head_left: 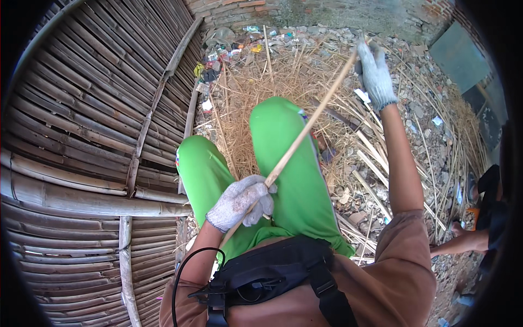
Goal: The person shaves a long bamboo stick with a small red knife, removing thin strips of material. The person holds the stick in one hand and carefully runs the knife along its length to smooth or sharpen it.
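A wall of weathered bamboo poles (87, 98) fills the left side, its slats bending with the lens, and a small heap of coloured litter (210, 71) lies near its far end. Next come the person's two knees in bright green trousers (280, 131), bent up, with dry straw (239, 120) spread over the ground beyond them. The gloved left hand (239, 201) is closed around a long pale bamboo strip (309, 126) near its lower part; the strip's tail pokes out below the fist, by the forearm. Under that hand, across the waist, sits a black bag (272, 270) with a buckled strap. From the fist the strip slants up over the right knee — its far end reaching the gloved right hand (376, 76), which is raised at the end of an outstretched arm. The right fingers point away, fairly straight; whether they grip the strip cannot be told. Below that hand a dark, blade-like tool (338, 116) lies beside several split bamboo pieces (373, 169) on the rubble. At the far right stand a grey panel (460, 57) and, lower down, another person's bare leg (463, 241).
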Demonstrator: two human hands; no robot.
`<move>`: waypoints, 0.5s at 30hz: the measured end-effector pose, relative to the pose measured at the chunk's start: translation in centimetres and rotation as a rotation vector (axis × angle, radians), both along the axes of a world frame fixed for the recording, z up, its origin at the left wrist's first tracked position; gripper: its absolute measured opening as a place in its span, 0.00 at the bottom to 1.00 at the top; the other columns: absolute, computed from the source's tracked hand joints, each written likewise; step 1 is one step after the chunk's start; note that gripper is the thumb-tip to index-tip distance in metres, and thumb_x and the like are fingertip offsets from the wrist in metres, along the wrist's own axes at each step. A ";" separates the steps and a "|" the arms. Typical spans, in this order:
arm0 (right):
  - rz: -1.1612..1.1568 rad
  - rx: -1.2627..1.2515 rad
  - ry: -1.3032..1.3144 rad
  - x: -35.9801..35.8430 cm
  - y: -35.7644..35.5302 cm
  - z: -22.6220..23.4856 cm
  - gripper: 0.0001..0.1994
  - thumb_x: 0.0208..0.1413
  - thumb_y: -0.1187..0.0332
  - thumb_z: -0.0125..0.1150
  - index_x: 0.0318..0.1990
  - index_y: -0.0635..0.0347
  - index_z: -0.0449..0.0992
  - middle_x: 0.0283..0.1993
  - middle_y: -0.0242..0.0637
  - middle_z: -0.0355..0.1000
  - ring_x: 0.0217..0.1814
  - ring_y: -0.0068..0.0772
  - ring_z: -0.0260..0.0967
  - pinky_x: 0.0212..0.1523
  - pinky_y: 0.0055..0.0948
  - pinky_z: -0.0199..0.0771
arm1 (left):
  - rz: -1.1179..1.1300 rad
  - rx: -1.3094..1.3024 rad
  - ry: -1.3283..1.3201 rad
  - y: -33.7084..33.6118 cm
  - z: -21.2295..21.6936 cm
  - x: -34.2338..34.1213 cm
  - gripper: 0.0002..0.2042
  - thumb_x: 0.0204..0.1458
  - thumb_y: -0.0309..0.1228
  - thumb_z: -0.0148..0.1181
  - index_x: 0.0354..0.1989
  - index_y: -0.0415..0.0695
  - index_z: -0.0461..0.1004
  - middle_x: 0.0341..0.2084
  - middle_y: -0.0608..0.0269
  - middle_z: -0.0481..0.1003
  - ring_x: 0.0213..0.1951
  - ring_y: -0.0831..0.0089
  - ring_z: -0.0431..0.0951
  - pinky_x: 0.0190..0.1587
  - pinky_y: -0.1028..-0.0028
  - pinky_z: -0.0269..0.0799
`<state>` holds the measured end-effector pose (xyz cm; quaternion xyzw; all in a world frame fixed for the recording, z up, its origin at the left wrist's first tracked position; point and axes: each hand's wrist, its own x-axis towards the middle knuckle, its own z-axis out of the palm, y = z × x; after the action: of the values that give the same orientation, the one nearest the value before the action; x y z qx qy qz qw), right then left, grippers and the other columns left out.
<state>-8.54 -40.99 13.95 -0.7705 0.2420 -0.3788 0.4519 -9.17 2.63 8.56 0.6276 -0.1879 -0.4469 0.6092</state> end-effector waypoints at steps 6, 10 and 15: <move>0.479 0.558 0.104 -0.2 7.8 -4.7 0.29 0.65 0.34 0.67 0.35 0.54 0.73 0.24 0.24 0.68 0.16 0.18 0.61 0.16 0.24 0.58 | 0.028 -0.029 -0.023 -1.9 0.0 1.7 0.21 0.73 0.45 0.56 0.51 0.34 0.77 0.25 0.57 0.81 0.14 0.77 0.70 0.16 0.76 0.63; 0.648 0.705 0.102 1.9 13.0 -5.8 0.19 0.70 0.50 0.68 0.43 0.60 0.80 0.21 0.24 0.67 0.14 0.18 0.60 0.14 0.24 0.57 | 0.096 -0.048 0.040 -2.1 -0.8 1.9 0.21 0.74 0.44 0.55 0.53 0.34 0.76 0.27 0.58 0.81 0.15 0.77 0.71 0.17 0.76 0.67; 0.631 0.627 0.091 5.1 10.9 -5.6 0.21 0.71 0.49 0.68 0.48 0.62 0.80 0.21 0.25 0.67 0.13 0.19 0.61 0.15 0.25 0.60 | 0.114 0.021 0.000 -1.8 -1.2 1.5 0.17 0.75 0.37 0.57 0.59 0.35 0.73 0.32 0.61 0.82 0.20 0.80 0.76 0.22 0.79 0.73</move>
<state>-3.46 -30.06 8.38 -0.6483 0.1180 -0.0963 0.7460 -7.69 0.86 7.33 0.6436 -0.1470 -0.4137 0.6269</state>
